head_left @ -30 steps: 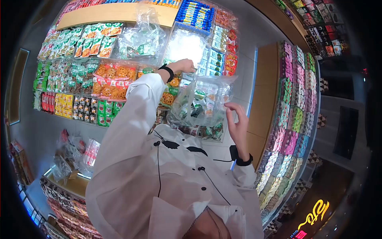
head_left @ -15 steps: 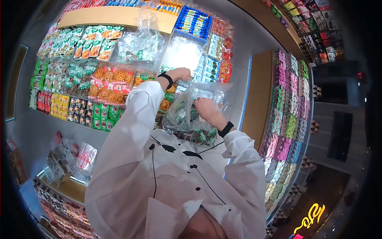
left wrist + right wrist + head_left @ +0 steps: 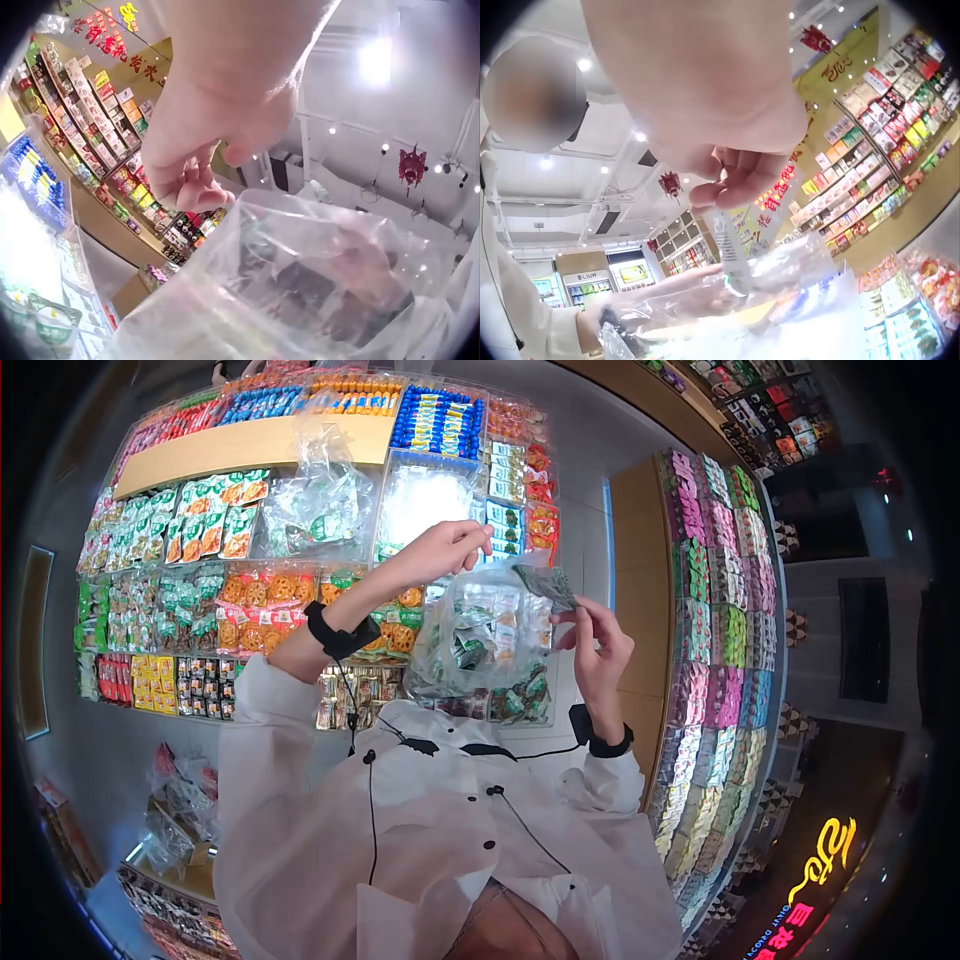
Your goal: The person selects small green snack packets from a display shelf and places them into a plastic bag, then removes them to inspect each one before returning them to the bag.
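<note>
Desk [image 3: 350,435] spans upper left to centre, sections divided. Top centre: blue-and-yellow packets [image 3: 435,425]. Pale wooden strip [image 3: 200,465], upper left; below it, green-and-white packs [image 3: 203,520] — beside a clear bag of packets [image 3: 320,515]. Left of centre: orange snack packs [image 3: 265,610] — yellow packets [image 3: 154,682] lower left.

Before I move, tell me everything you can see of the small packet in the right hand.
The packet is small, flat and dark green with paler mottling, apparently thin film. From the right wrist it shows as a pale, narrow strip with small dark marks, too blurred to read. It slants, its lower end pinched by the right hand's fingers, at the upper edge of the clear bag. Whether it touches the bag, I cannot tell.
</note>
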A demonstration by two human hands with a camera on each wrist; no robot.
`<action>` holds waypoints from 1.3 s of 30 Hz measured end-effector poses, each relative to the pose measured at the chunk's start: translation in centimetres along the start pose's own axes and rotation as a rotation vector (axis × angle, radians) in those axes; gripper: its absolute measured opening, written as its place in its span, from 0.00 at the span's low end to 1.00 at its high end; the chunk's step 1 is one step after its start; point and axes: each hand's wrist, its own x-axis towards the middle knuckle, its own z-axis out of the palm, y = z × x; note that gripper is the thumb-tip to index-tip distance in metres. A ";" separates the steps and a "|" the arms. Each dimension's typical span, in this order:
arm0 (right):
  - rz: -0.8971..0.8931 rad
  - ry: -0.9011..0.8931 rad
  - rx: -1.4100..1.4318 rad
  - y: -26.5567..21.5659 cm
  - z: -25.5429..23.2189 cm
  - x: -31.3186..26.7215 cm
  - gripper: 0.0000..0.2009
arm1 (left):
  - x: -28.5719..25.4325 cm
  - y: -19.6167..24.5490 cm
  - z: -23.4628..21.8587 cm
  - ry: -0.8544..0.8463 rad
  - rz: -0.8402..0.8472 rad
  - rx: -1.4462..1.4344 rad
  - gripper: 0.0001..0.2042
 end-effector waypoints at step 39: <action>0.174 -0.030 -0.026 7.4 -1.3 -9.0 0.18 | 5.9 -11.4 -1.2 0.094 0.155 0.736 0.15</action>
